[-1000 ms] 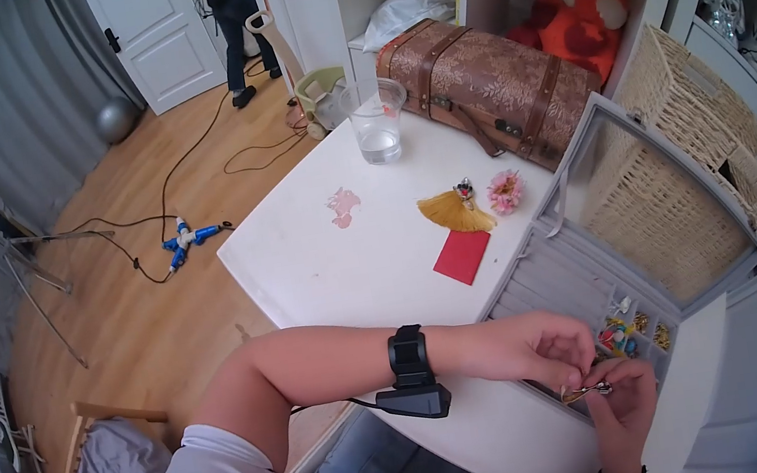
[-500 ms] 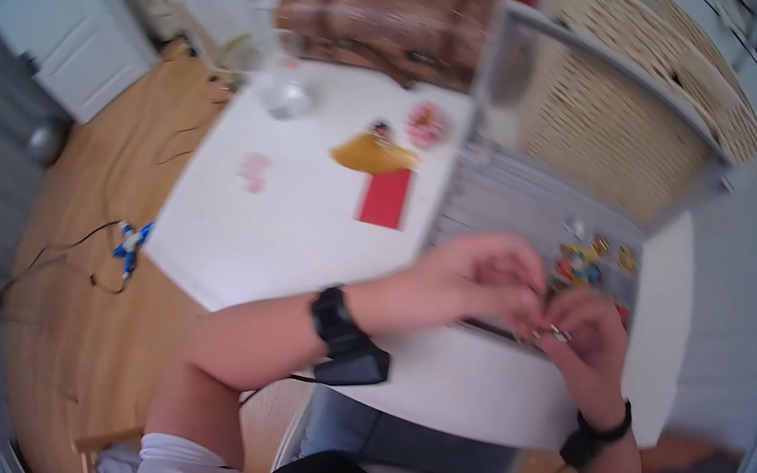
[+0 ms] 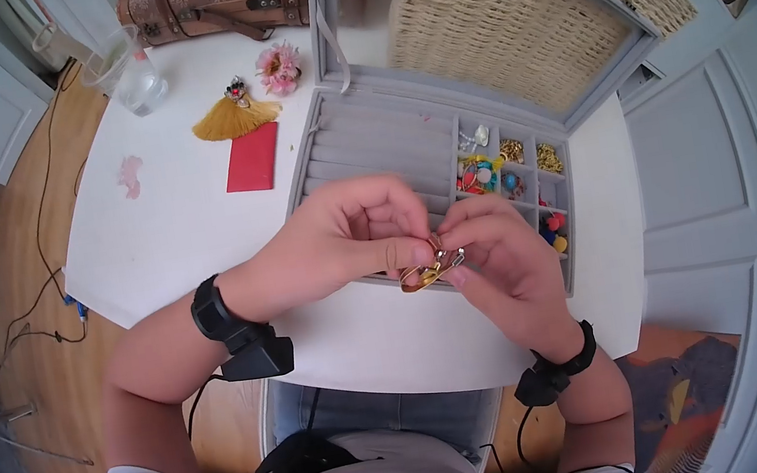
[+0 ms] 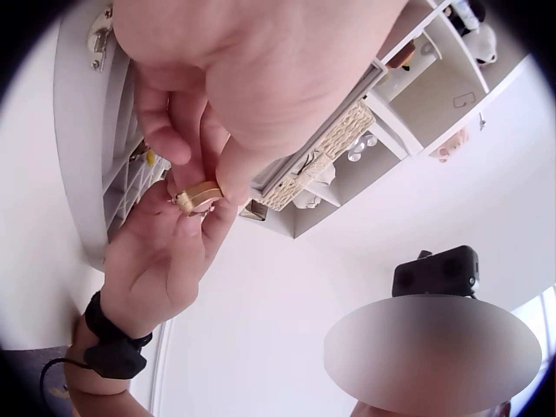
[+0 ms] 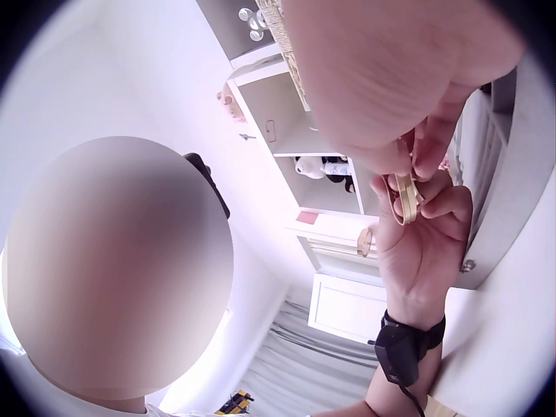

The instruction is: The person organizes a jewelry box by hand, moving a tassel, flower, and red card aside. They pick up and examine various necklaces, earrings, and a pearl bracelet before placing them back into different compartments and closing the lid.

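Observation:
A thin gold bangle point(image 3: 423, 274) with small silvery parts is held between both hands above the front edge of an open grey jewellery box point(image 3: 381, 119). My left hand point(image 3: 331, 244) pinches it between thumb and fingertips. From the other side, the fingers and thumb of my right hand point(image 3: 509, 261) pinch its right end. In the left wrist view the bangle point(image 4: 200, 198) shows as a curved gold band between the fingertips. The right wrist view shows the same band point(image 5: 406, 200) edge-on, partly covered by fingers.
Small compartments in the box hold gold chains point(image 3: 549, 157), colourful beads point(image 3: 477, 175) and pompoms point(image 3: 554, 235). Left of it lie a red card point(image 3: 252, 157), a yellow tassel point(image 3: 234, 119) and a pink flower point(image 3: 278, 68). A plastic cup point(image 3: 141, 86) stands near a brown case point(image 3: 216, 1).
The head view has swung right and down, bringing more of the box and both forearms into sight. Both hands still hold the bangle together.

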The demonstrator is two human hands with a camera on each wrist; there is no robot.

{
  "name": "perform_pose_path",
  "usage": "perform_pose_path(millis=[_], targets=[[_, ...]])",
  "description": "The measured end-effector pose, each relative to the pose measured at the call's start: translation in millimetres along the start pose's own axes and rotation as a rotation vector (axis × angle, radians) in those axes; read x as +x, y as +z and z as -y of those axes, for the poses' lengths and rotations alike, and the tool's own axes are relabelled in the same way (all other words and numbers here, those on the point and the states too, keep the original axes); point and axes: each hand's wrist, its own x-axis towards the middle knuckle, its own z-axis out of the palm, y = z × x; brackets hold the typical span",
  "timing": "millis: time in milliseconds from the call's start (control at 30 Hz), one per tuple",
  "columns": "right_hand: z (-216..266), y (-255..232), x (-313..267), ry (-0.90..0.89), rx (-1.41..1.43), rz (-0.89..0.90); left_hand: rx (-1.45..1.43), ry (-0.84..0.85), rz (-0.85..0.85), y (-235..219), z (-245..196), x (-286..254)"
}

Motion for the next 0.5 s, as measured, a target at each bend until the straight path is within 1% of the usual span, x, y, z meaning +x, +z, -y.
perform_pose_path(millis=[33, 100, 233, 300, 433, 500], targets=[[1.6, 0.9, -1.2, -0.008, 0.001, 0.001, 0.008, 0.002, 0.0, 0.6, 0.8, -0.9], [2.0, 2.7, -1.2, 0.065, -0.021, -0.056, 0.003, -0.016, -0.026, -1.1, 1.3, -1.1], [-6.4, 6.1, -3.4, 0.017, 0.093, -0.119, 0.04, -0.044, -0.029, 0.2, 3.9, -2.4], [-5.6, 1.5, -2.0, -0.121, -0.098, -0.084, 0.016, -0.061, -0.031, 2.0, 2.6, -2.1], [-2.3, 0.3, 2.4, -0.168, -0.191, -0.077, 0.006, -0.007, -0.021, 0.7, 4.2, -0.4], [-3.4, 4.1, 1.7, -0.177, -0.215, -0.112, -0.007, -0.021, 0.018, -0.6, 4.9, -1.2]])
